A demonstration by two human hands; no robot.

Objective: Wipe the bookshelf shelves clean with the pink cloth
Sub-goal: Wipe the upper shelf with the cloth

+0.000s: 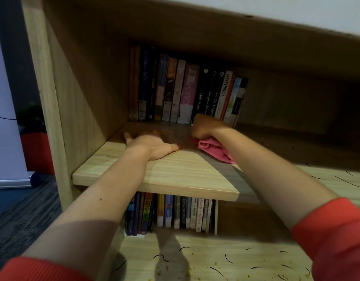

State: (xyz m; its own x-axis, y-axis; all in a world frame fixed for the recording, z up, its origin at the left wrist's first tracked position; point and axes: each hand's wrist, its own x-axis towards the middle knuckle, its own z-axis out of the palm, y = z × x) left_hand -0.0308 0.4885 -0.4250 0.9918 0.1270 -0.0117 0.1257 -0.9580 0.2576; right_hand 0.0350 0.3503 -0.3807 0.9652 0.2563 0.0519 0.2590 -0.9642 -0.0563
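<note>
Faced a light-wood bookshelf (53, 98) from close up, with a white wall (276, 9) above it and dark carpet (18, 216) off to the left. Held both bare forearms out over the middle shelf (175, 175), red sleeves (337, 236) pushed up toward the elbows.

Laid the left hand (152, 145) palm-down on that shelf, fingers (128, 136) spread, straight and released, gripping nothing, thumb pointing right toward the cloth but apart from it. Kept the right hand (205, 126) deeper in and to the right, knuckles up, fingers clenched round one end of the pink cloth (213, 149). Left the rest of the cloth trailing out from under the fist toward the camera, bunched and lying on the shelf board, just beside the right wrist. Could not make out the right fingertips, hidden under the hand.

Had a row of upright books (185, 92) at the back of the middle shelf, directly behind the right fist, and a second row of books (175, 213) on the lower shelf (195, 250) beneath. Saw a red planter (37, 153) with dark leaves on the floor past the left side panel. Found thin dark strands (215, 270) and small yellowish crumbs (195, 269) scattered over the lower shelf, with more strands on the right part of the middle shelf.
</note>
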